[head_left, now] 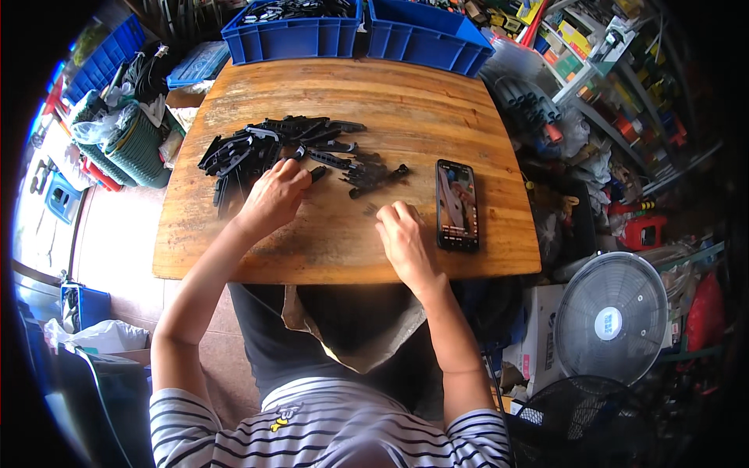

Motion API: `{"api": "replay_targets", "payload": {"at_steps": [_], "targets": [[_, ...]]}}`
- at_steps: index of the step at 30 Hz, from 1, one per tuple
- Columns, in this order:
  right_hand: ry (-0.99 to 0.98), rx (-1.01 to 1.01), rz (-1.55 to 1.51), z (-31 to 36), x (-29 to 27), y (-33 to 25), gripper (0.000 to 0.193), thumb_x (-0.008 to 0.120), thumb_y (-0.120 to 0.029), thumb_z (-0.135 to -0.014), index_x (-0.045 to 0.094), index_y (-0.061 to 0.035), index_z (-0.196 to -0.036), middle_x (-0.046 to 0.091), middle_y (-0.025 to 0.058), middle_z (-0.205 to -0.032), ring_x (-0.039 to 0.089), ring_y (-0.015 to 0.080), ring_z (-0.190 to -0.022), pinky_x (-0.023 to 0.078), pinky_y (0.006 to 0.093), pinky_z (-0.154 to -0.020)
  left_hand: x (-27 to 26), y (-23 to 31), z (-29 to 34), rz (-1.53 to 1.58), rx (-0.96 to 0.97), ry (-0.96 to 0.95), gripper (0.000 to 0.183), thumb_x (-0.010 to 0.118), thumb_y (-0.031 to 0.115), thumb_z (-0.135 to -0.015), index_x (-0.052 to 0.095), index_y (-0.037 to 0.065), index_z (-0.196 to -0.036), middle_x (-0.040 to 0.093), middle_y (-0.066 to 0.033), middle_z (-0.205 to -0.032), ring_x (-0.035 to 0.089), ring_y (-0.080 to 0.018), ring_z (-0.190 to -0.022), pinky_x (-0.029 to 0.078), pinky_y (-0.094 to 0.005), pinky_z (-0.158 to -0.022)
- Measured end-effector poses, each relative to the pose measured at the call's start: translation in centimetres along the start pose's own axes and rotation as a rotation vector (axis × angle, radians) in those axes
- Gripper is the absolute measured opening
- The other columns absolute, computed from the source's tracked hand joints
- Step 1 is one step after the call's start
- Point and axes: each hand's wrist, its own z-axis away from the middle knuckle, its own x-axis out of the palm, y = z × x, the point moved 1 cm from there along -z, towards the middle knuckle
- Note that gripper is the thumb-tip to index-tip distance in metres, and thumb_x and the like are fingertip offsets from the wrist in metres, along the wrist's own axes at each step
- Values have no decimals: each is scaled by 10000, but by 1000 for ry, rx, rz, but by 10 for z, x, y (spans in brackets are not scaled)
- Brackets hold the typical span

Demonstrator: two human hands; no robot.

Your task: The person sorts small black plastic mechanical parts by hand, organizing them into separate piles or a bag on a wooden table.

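Note:
A pile of long, narrow black plastic parts (242,152) lies on the wooden table (437,101), to the left of its middle. My left hand (277,193) is at the near edge of this pile, its fingers closed on a short black plastic piece (317,174) that sticks out to the right. More black pieces (374,178), partly blurred, lie between my two hands. My right hand (404,240) is low over the table, fingers curled and pressed together. Whatever its fingertips hold, if anything, is too small and blurred to make out.
Right of my right hand lies a phone (458,204) with its screen lit. Two blue crates (292,40) (425,37) stand at the far edge, the left one holding black parts. A fan (612,312) and crowded shelves (593,86) stand to the right.

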Motion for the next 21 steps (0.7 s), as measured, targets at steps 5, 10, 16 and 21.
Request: {"api": "replay_targets", "payload": {"at_steps": [5,10,16,21], "targets": [[27,48,-86,-6,-3,-3,203,620,-9,-754,539,-39,-937,530,128,-856,571,315,-779,473,398,-655,3,-1,6,44,-74,41,253,585,-7,-704,531,30,-948,479,-146,-905,495,-326,-907,432,-402,-792],[165,82,-248,-1,-6,-1,259,653,6,-722,566,-24,-964,537,103,-838,584,235,-682,499,342,-629,1,3,7,-135,-166,-52,349,578,-23,-683,557,6,-1030,500,-162,-931,484,-337,-939,421,-410,-823],[81,265,-738,15,-12,-12,179,668,0,-797,566,-8,-944,580,42,-836,575,68,-700,492,222,-646,1,9,7,-191,-194,-51,167,563,-2,-713,577,28,-877,504,-142,-929,483,-311,-916,424,-379,-766],[156,381,-1323,26,-22,-17,211,660,-53,-840,567,-8,-1024,601,31,-834,592,77,-738,482,215,-694,0,66,11,606,-465,-216,227,582,44,-819,484,31,-1024,575,-175,-777,586,-357,-740,454,-430,-648]]}}
